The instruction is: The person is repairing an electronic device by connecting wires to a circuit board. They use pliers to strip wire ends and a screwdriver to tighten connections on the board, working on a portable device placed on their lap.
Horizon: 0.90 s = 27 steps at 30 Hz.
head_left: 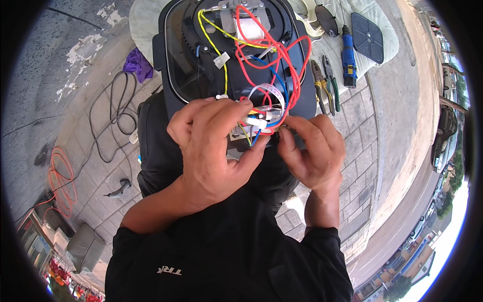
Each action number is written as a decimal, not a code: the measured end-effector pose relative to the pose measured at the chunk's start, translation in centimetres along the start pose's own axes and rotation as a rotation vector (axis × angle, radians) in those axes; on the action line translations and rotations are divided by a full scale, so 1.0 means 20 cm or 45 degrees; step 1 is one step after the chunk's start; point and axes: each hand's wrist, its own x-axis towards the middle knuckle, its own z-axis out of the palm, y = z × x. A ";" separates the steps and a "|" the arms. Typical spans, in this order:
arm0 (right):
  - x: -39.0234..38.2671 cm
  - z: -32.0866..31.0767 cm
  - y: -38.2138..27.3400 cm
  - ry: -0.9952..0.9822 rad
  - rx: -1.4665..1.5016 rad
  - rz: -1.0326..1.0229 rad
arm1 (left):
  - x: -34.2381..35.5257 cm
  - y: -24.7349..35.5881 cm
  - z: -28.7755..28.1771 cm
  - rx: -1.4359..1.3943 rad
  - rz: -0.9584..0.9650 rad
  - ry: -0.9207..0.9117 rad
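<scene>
An opened black appliance (236,83), its wiring bare, lies over my lap. Red wires (298,50), a yellow-green wire (211,41), a blue wire (278,73) and a white ribbon cable (274,89) run across it, several toward its near edge. There my left hand (209,146) is closed, thumb and fingers around a small wired part with a white connector (255,122). On the other side of that part, my right hand (317,151) pinches close to the wires' ends. Its fingertips hide what they grip.
Right of the appliance lie yellow-handled pliers (318,83), green-handled pliers (330,88), a blue power screwdriver (348,60) and a dark square plate (367,38). A purple cloth (138,65), black cable (116,116) and orange cord (63,183) lie on the left.
</scene>
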 end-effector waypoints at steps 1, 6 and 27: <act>0.00 -0.01 -0.01 -0.009 0.042 0.049 | 0.00 0.00 -0.01 0.015 0.015 -0.046; -0.01 0.00 -0.02 -0.014 0.187 0.144 | 0.00 0.00 -0.01 0.021 0.009 -0.044; -0.01 -0.04 -0.04 -0.073 0.180 0.249 | -0.02 -0.01 0.00 0.012 0.015 0.005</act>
